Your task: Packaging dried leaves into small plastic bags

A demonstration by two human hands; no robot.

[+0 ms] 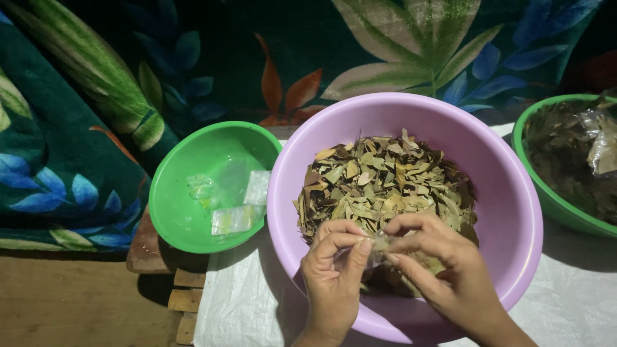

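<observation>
A lilac plastic basin (514,212) sits in the middle, holding a heap of dried, broken leaves (385,180). Over its near side my left hand (334,270) and my right hand (443,263) meet fingertip to fingertip. Between them they pinch a small clear plastic packet (380,245) with some leaf bits in it. Both hands hover above the leaves at the near part of the basin.
A green bowl (177,199) at the left holds a few small clear packets (234,218). Another green bowl (546,199) at the right edge holds dark leaves and a crumpled clear bag (601,141). White sacking (244,302) covers the surface; a leaf-patterned cloth (77,148) lies behind.
</observation>
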